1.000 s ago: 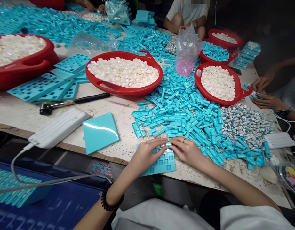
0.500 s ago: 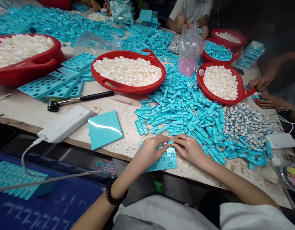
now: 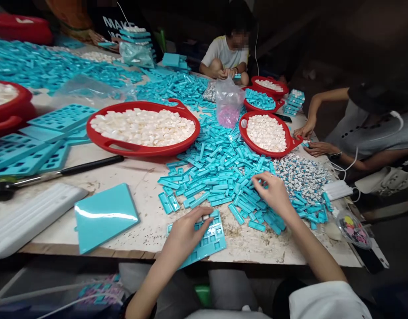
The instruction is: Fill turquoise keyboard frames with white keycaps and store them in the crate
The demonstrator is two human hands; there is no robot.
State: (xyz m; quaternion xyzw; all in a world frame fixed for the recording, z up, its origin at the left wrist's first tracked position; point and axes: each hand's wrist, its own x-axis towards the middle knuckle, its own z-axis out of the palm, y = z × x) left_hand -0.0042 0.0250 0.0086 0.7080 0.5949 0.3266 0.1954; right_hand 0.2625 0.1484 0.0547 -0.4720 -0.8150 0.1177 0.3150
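Observation:
My left hand (image 3: 182,232) rests over a turquoise panel with square recesses (image 3: 215,241), near the table's front edge. Its thumb and fingers close around a small whitish piece (image 3: 206,217) at the panel's upper part; the fingers hide some of it. Out to the right, my right hand (image 3: 273,194) is at the heap of turquoise plastic strips (image 3: 217,170). Its fingertips are bent together against the heap, and whatever lies between them is too small to make out. A flat turquoise square plate (image 3: 106,223) lies left of the panel.
A red basin of white pieces (image 3: 142,150) stands behind the plate, and a smaller red basin (image 3: 267,153) beyond the heap. At left lie a black-handled hammer (image 3: 91,166), a white power strip (image 3: 38,217) and stacked panels (image 3: 63,119). A co-worker's hands (image 3: 312,137) work at right.
My right hand has left the panel and moved right to the heap of strips. My left hand stays at the panel. The view has swung to the right.

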